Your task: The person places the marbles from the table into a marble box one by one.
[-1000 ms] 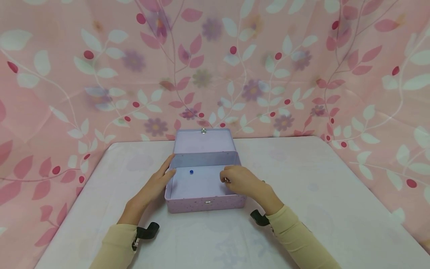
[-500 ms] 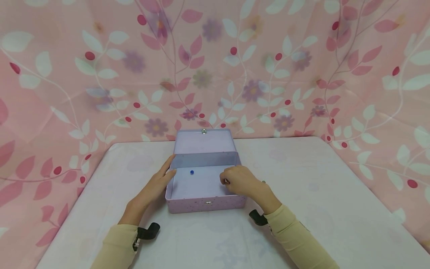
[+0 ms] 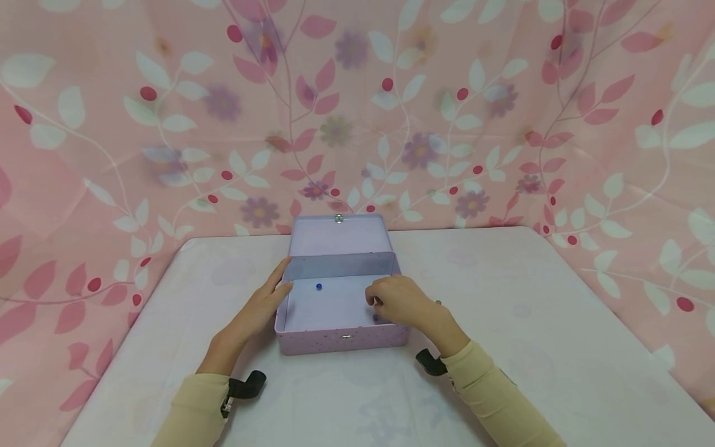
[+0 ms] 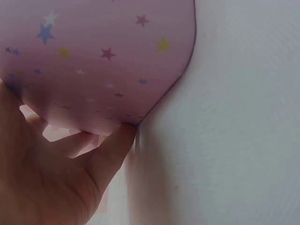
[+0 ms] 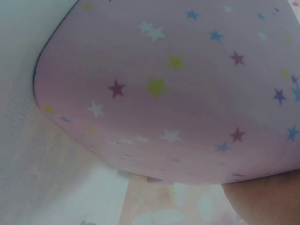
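A lilac, star-printed tin box [image 3: 313, 343] stands with its hinged lid [image 3: 339, 236] raised at the back. My left hand [image 3: 259, 307] holds the box's left wall, its thumb over the rim and other fingers along the outside; the left wrist view shows it against the starry side. My right hand [image 3: 399, 301] hangs over the right part of the box with loosely curled fingers. Just under it is a small dark, blurred object [image 3: 376, 317], apart from the fingers. Its kind is unclear. A small blue bead [image 3: 319, 287] lies on the box floor near the back left.
A white cloth covers the table [image 3: 503, 347] around the box. Behind it hangs a pink floral curtain [image 3: 357, 124], close to the raised lid. Black wrist mounts [image 3: 247, 385] stick out from both sleeves.
Something small and shiny was between my right fingers a second ago; now a small dark object shows below them, let go. Both hands and the box keep their places.
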Demonstrator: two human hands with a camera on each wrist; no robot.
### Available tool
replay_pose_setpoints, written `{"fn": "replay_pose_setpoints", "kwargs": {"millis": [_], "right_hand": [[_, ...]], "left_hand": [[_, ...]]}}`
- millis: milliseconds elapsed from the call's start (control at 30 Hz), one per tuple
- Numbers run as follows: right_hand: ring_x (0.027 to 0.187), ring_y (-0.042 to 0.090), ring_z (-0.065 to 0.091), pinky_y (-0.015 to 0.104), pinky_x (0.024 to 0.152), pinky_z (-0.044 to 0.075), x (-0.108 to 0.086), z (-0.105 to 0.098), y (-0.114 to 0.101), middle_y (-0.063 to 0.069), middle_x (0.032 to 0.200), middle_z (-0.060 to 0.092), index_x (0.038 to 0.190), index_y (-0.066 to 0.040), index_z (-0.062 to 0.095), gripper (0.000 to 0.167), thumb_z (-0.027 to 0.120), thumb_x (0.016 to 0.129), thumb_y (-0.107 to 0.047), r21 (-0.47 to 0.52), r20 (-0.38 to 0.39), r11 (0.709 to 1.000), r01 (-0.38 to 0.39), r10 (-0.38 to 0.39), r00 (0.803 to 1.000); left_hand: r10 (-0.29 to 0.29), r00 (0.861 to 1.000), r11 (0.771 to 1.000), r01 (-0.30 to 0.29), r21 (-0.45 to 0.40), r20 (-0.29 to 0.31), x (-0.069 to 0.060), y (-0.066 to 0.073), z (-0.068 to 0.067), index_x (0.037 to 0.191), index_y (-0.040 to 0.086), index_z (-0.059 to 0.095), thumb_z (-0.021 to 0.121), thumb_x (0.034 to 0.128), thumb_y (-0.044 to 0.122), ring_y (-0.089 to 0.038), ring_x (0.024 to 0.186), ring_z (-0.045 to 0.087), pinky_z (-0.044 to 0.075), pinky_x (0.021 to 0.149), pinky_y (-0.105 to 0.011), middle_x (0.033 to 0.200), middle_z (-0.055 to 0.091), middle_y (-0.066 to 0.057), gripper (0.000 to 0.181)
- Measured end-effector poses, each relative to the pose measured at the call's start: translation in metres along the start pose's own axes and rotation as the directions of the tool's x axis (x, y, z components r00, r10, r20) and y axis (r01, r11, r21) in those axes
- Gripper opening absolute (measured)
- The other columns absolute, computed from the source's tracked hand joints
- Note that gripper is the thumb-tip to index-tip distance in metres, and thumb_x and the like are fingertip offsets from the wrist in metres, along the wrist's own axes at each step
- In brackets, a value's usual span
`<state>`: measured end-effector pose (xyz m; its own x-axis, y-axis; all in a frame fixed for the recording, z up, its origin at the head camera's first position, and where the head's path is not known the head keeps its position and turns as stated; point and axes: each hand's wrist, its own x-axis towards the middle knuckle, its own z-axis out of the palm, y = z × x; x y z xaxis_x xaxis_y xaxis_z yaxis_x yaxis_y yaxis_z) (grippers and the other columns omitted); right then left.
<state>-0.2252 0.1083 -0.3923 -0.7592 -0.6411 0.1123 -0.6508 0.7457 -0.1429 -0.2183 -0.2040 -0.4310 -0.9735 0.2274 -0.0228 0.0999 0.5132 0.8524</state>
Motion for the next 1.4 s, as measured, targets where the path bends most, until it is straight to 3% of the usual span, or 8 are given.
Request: {"fn": "replay_pose_setpoints", "kwargs": {"millis": [300,567,900,1167,1400], "right_hand": [[0.082,0.011,0.063,0.03,0.076,0.055,-0.005,-0.004,0.002,-0.004,0.09,0.07,0.094,-0.012,0.074,0.016,0.062,0.09,-0.002,0.074,-0.006,0.997,-0.006,0.006,1.0],[0.093,0.015,0.066,0.034,0.084,0.056,-0.01,-0.011,0.003,-0.002,0.097,0.07,0.1,-0.01,0.073,0.014,0.062,0.092,-0.005,0.115,-0.016,0.993,0.0,0.002,1.0],[0.096,0.015,0.064,0.035,0.087,0.056,-0.018,-0.019,0.017,0.0,0.1,0.07,0.101,-0.01,0.072,0.016,0.065,0.09,-0.002,0.128,-0.138,0.992,0.006,0.011,0.99],[0.104,0.017,0.061,0.036,0.091,0.055,-0.026,-0.025,0.031,-0.001,0.105,0.068,0.099,-0.014,0.072,0.017,0.067,0.089,-0.002,0.128,-0.215,0.991,-0.033,0.06,0.975],[0.1,0.019,0.064,0.038,0.09,0.056,-0.03,-0.032,0.045,0.0,0.101,0.069,0.101,-0.01,0.073,0.015,0.067,0.09,-0.001,0.148,-0.231,0.987,-0.064,0.097,0.968]], "left_hand": [[-0.004,1.0,1.0,0.004,0.0,-0.002,-0.001,0.0,0.0,0.16,0.039,0.004,0.033,0.1047,0.054,-0.037,0.156,0.008,0.011,0.119,-0.069,0.169,0.006,-0.002,0.064],[-0.004,1.0,1.0,0.004,0.005,-0.003,-0.001,0.001,-0.001,0.16,0.038,0.004,0.032,0.1047,0.054,-0.037,0.156,0.007,0.01,0.119,-0.069,0.169,0.005,-0.002,0.064],[-0.005,1.0,1.0,0.005,-0.007,0.0,-0.001,-0.002,0.0,0.159,0.04,0.005,0.033,0.1051,0.052,-0.037,0.156,0.006,0.009,0.119,-0.069,0.169,0.006,-0.003,0.062],[-0.01,1.0,1.0,0.01,-0.001,-0.007,0.0,-0.004,0.001,0.159,0.04,0.006,0.033,0.1051,0.052,-0.036,0.156,0.008,0.01,0.119,-0.069,0.169,0.007,-0.002,0.061],[-0.006,1.0,1.0,0.006,0.004,-0.004,0.0,-0.002,-0.001,0.159,0.042,0.005,0.032,0.1046,0.054,-0.037,0.156,0.007,0.01,0.119,-0.07,0.169,0.006,-0.002,0.062]]}}
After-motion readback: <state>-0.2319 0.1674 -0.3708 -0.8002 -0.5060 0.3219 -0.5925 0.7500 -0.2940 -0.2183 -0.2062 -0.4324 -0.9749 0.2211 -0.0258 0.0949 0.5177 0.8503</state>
